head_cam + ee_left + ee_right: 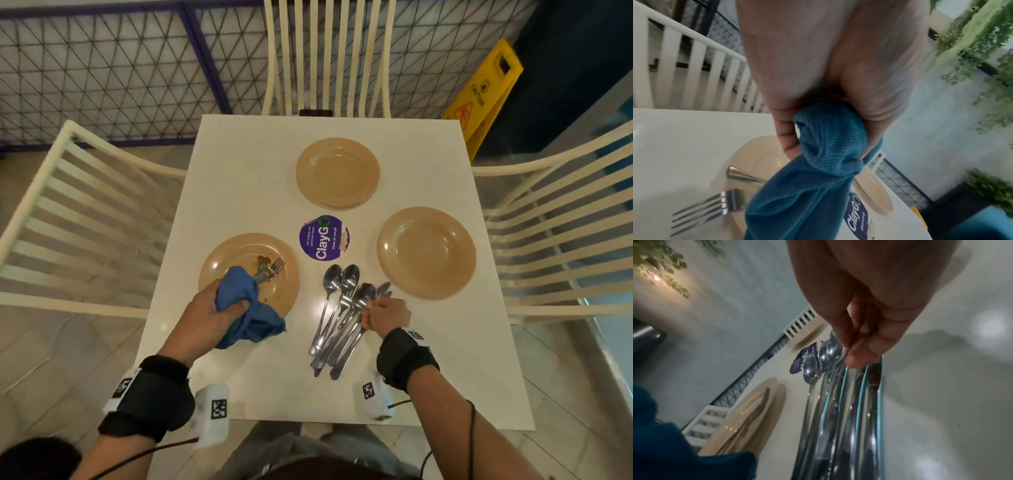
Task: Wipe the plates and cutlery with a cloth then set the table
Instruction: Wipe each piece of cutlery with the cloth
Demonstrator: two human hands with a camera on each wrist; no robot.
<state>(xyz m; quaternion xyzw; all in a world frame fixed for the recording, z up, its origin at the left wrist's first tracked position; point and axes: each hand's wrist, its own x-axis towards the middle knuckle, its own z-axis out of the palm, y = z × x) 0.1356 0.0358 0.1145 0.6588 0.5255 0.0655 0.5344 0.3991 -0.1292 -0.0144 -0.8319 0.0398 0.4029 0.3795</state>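
Three tan plates stand on the white table (246,164): one far (337,173), one right (426,253), one near left (236,253). Forks (272,269) lie on the near-left plate (760,155), beside some food residue. My left hand (219,308) grips a bunched blue cloth (250,318) over that plate's near rim; the cloth (818,186) hangs down over the forks (715,209). A pile of spoons and knives (337,318) lies at the table's middle. My right hand (385,315) pinches the cutlery (849,410) near the bowls and blades with its fingertips (855,356).
A round purple ClayGo sticker (323,238) sits between the plates. White slatted chairs stand at the left (78,219), far (329,58) and right (555,219) sides. A yellow caution sign (486,92) leans at the back right, a mesh fence (120,68) runs behind.
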